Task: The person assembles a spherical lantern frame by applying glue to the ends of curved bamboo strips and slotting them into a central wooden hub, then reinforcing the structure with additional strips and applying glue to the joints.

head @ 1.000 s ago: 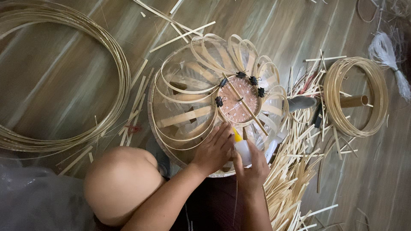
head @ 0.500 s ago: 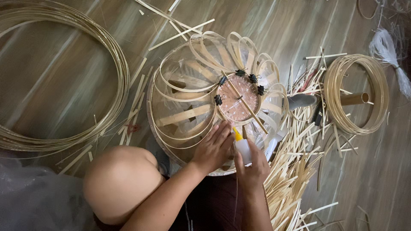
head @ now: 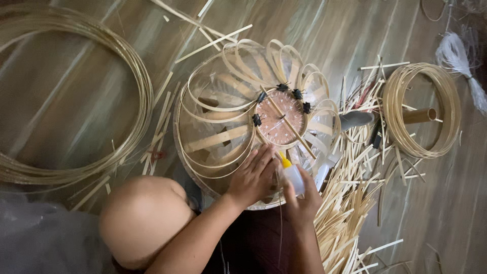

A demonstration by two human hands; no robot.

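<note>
A round lantern-like frame [head: 223, 106] of looped bamboo strips over clear film rests in front of me. Its centre is a brown disc [head: 280, 116] with several small black clips around the rim. My left hand [head: 252, 176] lies flat on the frame's near side, fingers pressing strips just below the disc. My right hand [head: 303, 200] grips a small clear squeeze bottle [head: 293, 177] with a yellow nozzle, whose tip points at the strips beside my left fingers.
A large coil of thin bamboo strip [head: 66, 101] lies at the left. A smaller coil [head: 421, 109] around a bamboo tube lies at the right. Loose cut strips [head: 350, 203] pile on the wooden floor at the right. My bare knee [head: 142, 218] is at the lower left.
Both hands stay at the frame's near side. The bottle's nozzle has kept to the same spot by my left fingers; only the view has shifted slightly.
</note>
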